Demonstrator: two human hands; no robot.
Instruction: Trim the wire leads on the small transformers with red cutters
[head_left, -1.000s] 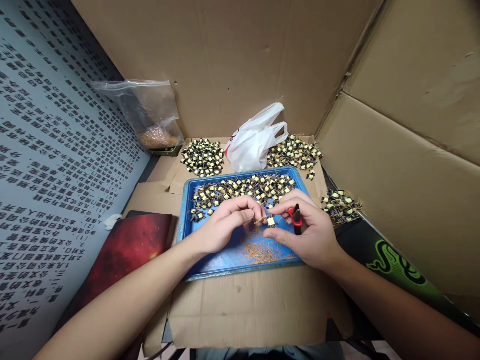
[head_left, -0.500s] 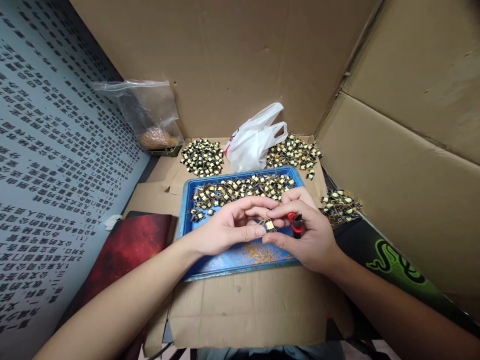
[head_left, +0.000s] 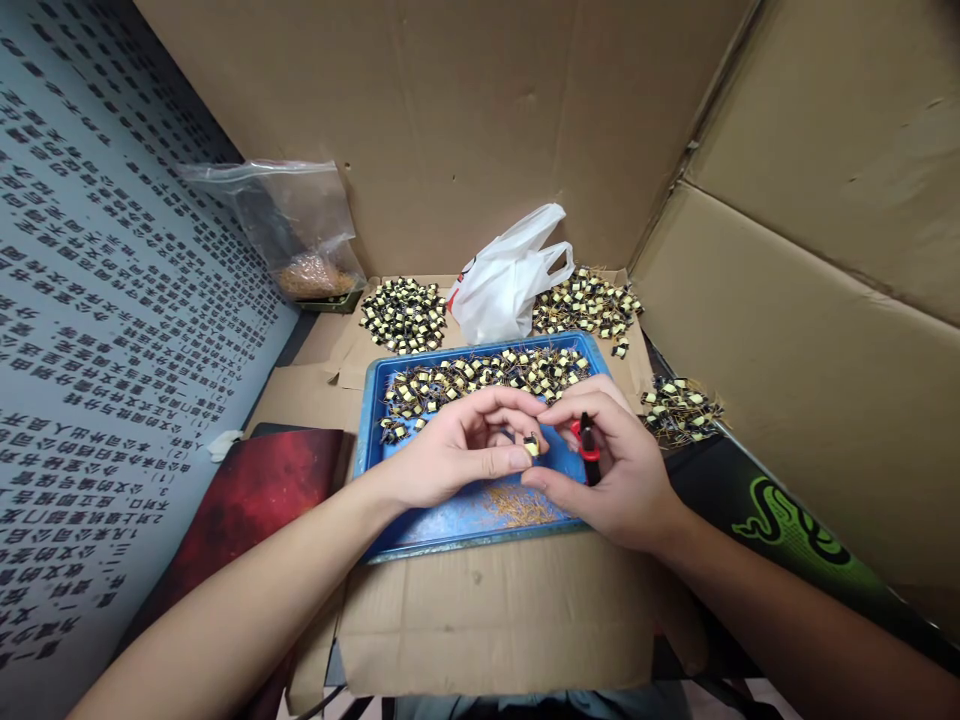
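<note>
Between the thumb and fingers of my left hand (head_left: pixel 457 445) is a small transformer (head_left: pixel 532 445) with a yellow-wrapped middle and black ends. My right hand (head_left: pixel 619 465) curls around red-handled cutters (head_left: pixel 589 450), whose dark jaws point up. Its thumb and forefinger tips are close to the transformer, with a gap between them. Both hands are over a blue tray (head_left: pixel 420 545). Many similar transformers (head_left: pixel 480 380) with copper wire leads fill the tray's far part. Clipped wire bits (head_left: pixel 525 505) lie in its near part.
Heaps of transformers lie behind the tray at left (head_left: pixel 405 315) and right (head_left: pixel 592 300), and another pile (head_left: pixel 682 410) beside it. A white plastic bag (head_left: pixel 506 285) stands behind the tray, a clear zip bag (head_left: pixel 300 230) at back left. Cardboard walls (head_left: pixel 450 120) enclose the back and right.
The transformer has turned in my left fingers and shifted slightly left. My right thumb and forefinger have come away from it. The cutters have rotated a little in my right hand.
</note>
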